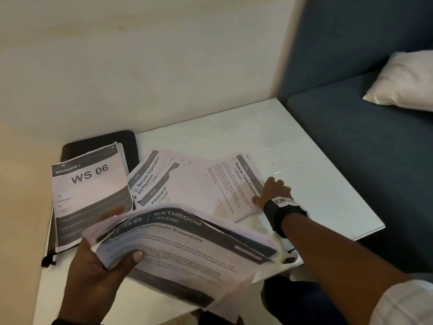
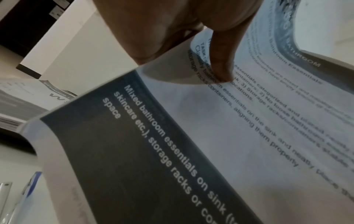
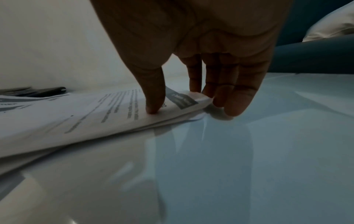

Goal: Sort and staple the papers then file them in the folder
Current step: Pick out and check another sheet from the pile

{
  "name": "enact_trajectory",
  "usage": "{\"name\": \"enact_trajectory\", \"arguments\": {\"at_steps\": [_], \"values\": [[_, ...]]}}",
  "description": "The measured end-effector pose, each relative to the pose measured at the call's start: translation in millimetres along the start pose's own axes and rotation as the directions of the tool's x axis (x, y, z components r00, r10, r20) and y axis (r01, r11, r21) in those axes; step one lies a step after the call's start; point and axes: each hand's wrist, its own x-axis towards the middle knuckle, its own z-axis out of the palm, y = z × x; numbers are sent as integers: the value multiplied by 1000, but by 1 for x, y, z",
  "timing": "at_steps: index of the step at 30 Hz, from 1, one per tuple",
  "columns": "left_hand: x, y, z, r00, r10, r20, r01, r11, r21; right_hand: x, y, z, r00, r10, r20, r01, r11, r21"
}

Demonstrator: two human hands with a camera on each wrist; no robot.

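My left hand (image 1: 117,259) grips a thick, bowed stack of papers headed "Bathroom Essentials" (image 1: 187,249) above the table's near edge. In the left wrist view its thumb (image 2: 222,68) lies on the top page of that stack (image 2: 172,136). My right hand (image 1: 271,191) pinches the right edge of the "Bedside Table Cleaning" papers (image 1: 229,191) lying on the table. In the right wrist view the thumb presses on those papers (image 3: 95,115) and the fingertips (image 3: 233,109) sit at the edge. A "WS 06" stack (image 1: 89,195) lies on a black folder (image 1: 126,146).
Loose sheets titled "Bed Linen Organization" (image 1: 147,174) and "Placemat" (image 1: 157,193) lie fanned between the two piles. The glossy white table (image 1: 304,160) meets a wall at the back. A blue sofa (image 1: 351,137) with a white pillow (image 1: 403,80) borders it on the right.
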Motion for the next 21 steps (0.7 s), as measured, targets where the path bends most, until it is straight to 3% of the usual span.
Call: {"name": "enact_trajectory", "arguments": {"at_steps": [4, 14, 17, 21], "values": [[-4, 7, 4, 998, 30, -49, -29, 999, 18, 11, 4, -4, 998, 9, -54, -4, 994, 106], [-6, -11, 7, 997, 15, -73, -16, 1000, -26, 8, 6, -21, 995, -30, -91, 40, 993, 107], [-4, -6, 7, 995, -6, -98, -1, 997, -77, -6, -6, -41, 970, -143, -196, 182, 963, 197], [-4, -7, 9, 992, -13, -122, -4, 990, -142, -38, -41, -84, 899, -344, -272, 428, 825, 369]]}}
